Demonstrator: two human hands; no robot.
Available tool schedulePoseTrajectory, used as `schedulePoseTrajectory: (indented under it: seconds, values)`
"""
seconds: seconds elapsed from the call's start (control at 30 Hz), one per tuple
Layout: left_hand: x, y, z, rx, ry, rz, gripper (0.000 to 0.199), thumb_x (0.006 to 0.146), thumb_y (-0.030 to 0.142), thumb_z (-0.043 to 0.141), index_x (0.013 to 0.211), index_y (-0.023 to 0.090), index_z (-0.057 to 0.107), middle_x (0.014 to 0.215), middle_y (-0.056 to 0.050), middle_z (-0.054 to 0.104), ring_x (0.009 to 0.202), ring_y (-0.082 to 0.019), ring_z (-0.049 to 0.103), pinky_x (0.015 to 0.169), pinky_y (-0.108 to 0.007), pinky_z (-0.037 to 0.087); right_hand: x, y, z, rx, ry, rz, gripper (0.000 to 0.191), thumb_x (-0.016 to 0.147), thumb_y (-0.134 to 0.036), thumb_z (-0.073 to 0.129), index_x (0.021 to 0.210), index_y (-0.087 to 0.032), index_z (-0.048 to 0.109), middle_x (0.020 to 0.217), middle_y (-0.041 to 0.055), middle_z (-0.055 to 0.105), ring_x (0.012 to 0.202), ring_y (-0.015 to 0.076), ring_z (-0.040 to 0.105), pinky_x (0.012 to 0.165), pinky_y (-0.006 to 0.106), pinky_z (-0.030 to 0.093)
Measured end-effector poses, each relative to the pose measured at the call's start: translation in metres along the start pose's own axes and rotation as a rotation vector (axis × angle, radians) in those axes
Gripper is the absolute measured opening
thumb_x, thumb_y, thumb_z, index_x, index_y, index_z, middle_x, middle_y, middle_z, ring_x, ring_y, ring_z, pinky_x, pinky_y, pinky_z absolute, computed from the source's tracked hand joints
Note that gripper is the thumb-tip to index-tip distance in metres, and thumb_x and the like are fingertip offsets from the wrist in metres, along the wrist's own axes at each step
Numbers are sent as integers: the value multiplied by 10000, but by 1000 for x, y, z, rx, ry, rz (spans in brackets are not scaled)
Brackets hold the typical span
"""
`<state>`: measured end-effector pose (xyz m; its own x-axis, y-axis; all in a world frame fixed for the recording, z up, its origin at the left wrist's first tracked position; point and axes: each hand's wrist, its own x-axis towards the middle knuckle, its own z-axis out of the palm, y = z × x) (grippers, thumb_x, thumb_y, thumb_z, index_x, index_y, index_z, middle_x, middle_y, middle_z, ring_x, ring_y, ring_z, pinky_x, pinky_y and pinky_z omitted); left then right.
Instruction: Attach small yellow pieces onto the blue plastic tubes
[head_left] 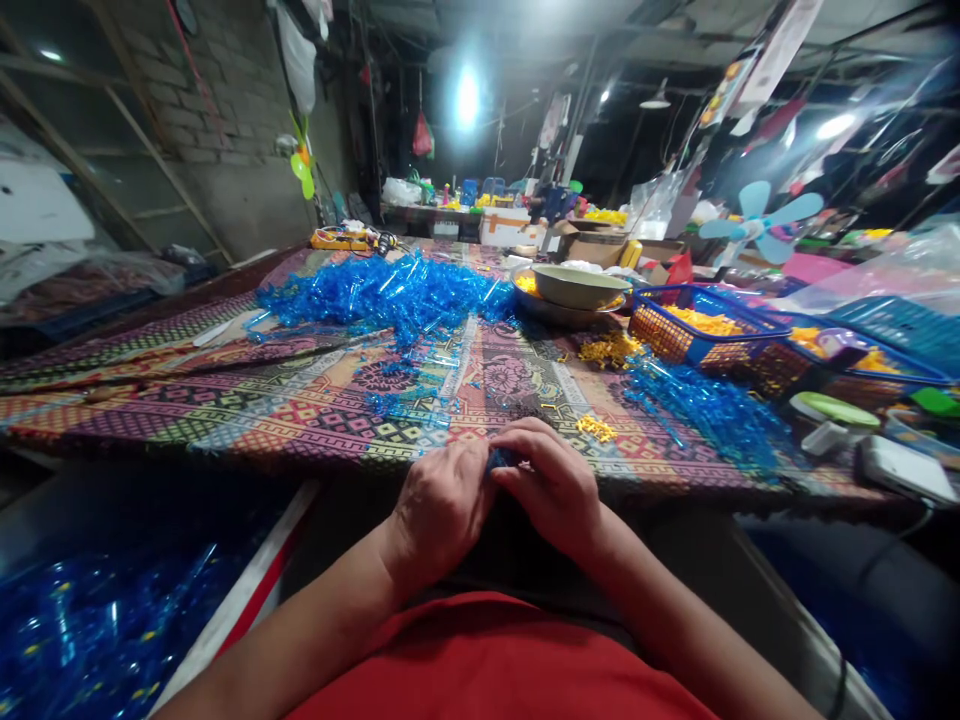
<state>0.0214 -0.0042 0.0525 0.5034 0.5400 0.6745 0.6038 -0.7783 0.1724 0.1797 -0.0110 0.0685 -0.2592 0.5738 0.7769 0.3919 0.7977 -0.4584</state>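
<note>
Both hands meet at the table's near edge, in the lower middle of the head view. My left hand (446,497) is closed, its back turned up. My right hand (551,480) is closed too, thumb and fingers bent toward the left one. Between them shows a small blue piece (498,460), mostly hidden by the fingers. Just beyond, to the right, lies a little heap of small yellow pieces (596,429) on the patterned cloth (337,400). A large pile of clear blue plastic parts (397,290) spreads farther back, and a second blue pile (705,410) lies to the right.
Bowls (577,287) stand at the back, beside a blue basket (701,330) of yellow pieces. A white device (905,466) with a cable sits at the right edge. Blue parts (82,620) fill a container at lower left. A fan (759,225) stands behind.
</note>
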Motion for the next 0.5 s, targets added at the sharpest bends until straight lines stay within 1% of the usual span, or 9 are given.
schedulePoseTrajectory:
  seconds: [0.07, 0.13, 0.2, 0.27, 0.33, 0.4, 0.43, 0.47, 0.5]
  values:
    - [2, 3, -3, -71, -3, 39, 146, 878, 206, 396, 953, 137, 501, 801, -93, 627, 764, -194, 617, 698, -316, 503, 3, -8, -5, -39, -33, -34, 145, 835, -185, 541, 975, -181, 577, 830, 78, 618, 808, 198, 588, 699, 336, 502]
    - [2, 5, -4, -103, -13, 36, 143, 875, 210, 389, 911, 142, 509, 767, -84, 616, 730, -190, 609, 672, -314, 499, 3, -12, -5, -63, -37, -43, 149, 835, -171, 527, 977, -183, 568, 810, 75, 615, 797, 202, 582, 699, 347, 499]
    - [0, 4, -2, -103, -12, -5, 162, 876, 216, 374, 886, 138, 516, 742, -82, 607, 700, -191, 602, 643, -316, 493, 0, -9, -1, -40, -16, -11, 140, 836, -172, 516, 965, -181, 568, 816, 73, 612, 789, 196, 578, 699, 346, 496]
    - [-2, -1, -1, -112, -43, -46, 191, 886, 235, 373, 941, 128, 520, 801, -95, 621, 750, -200, 611, 668, -321, 496, -5, 0, 4, 27, 4, 71, 116, 841, -191, 516, 941, -181, 575, 838, 68, 610, 791, 184, 583, 701, 332, 497]
    - [-5, -8, -3, -145, -149, -66, 236, 889, 263, 400, 1055, 136, 508, 915, -100, 634, 846, -201, 616, 730, -318, 497, -10, 11, 6, 120, 25, 196, 126, 868, -212, 490, 969, -189, 561, 794, 40, 601, 715, 154, 590, 643, 294, 501]
    - [-6, -15, -10, -154, -275, -80, 259, 882, 270, 429, 1104, 163, 507, 950, -84, 641, 880, -195, 618, 754, -306, 495, -12, 19, 1, 157, 32, 274, 168, 886, -222, 471, 1041, -200, 532, 753, 14, 586, 633, 128, 578, 570, 259, 491]
    - [-6, -17, -14, -138, -319, -80, 255, 880, 265, 432, 1101, 168, 517, 934, -79, 645, 873, -194, 622, 750, -304, 496, -10, 21, -4, 132, 11, 265, 190, 888, -225, 474, 1070, -204, 524, 764, 16, 586, 634, 126, 577, 565, 255, 489]
    - [-5, -19, -18, -110, -348, -71, 249, 880, 256, 427, 1089, 165, 527, 916, -79, 646, 862, -196, 624, 743, -308, 498, -8, 22, -9, 73, -40, 217, 208, 881, -231, 492, 1084, -203, 530, 811, 33, 596, 685, 137, 584, 595, 266, 494]
    - [-4, -20, -21, -73, -363, -54, 248, 883, 247, 414, 1080, 155, 533, 908, -87, 644, 854, -201, 624, 740, -318, 499, -4, 21, -14, -12, -124, 138, 216, 871, -241, 513, 1080, -200, 549, 877, 57, 605, 765, 157, 587, 651, 288, 496]
